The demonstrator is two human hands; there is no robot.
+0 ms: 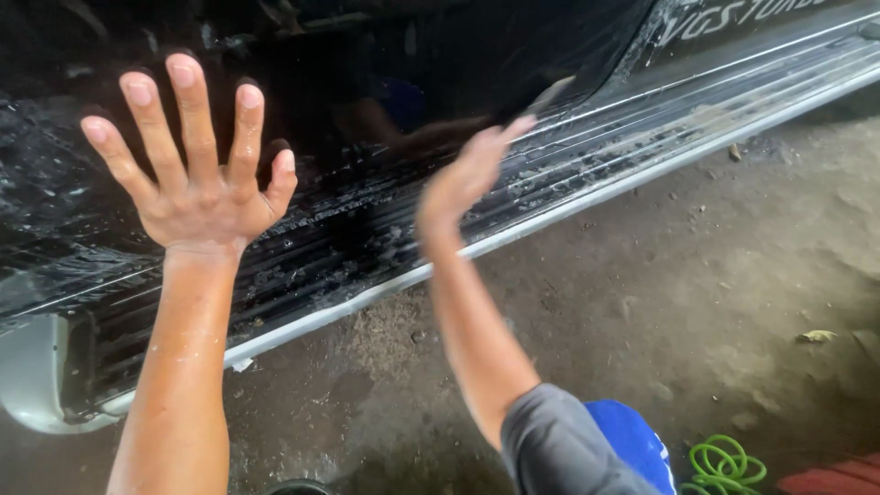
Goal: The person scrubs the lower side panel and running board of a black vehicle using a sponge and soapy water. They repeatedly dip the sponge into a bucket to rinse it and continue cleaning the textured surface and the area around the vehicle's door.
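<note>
The left hand (197, 174) is held flat against the glossy black car body panel (385, 82), with all five fingers spread wide and nothing gripped. Its forearm is seen rising from the lower edge of the view, flecked with pale droplets. The right hand (467, 174) is blurred and seen edge-on, with the fingers stretched out together and pointed toward the upper right; it lies close to the lower edge of the same panel, just above the running board (587, 174). A thin, flat, pale piece (550, 94) is seen at its fingertips, but whether it is held there cannot be told, nor what it is. The right arm is covered at the elbow by a grey sleeve (559, 449), with a blue cloth (632, 440) seen beside it.

The panel is wet, and streaks of foam are spread over it and along the ribbed running board, which is bordered by a silver edge strip (550, 215) running from lower left to upper right. Reflections of both arms are shown in the dark paint. Below the strip, a grey, damp concrete floor (687, 302) is seen, strewn with small debris. A coiled green hose (724, 463) lies on the floor near the lower right corner, with a red object (834, 477) just beside it.
</note>
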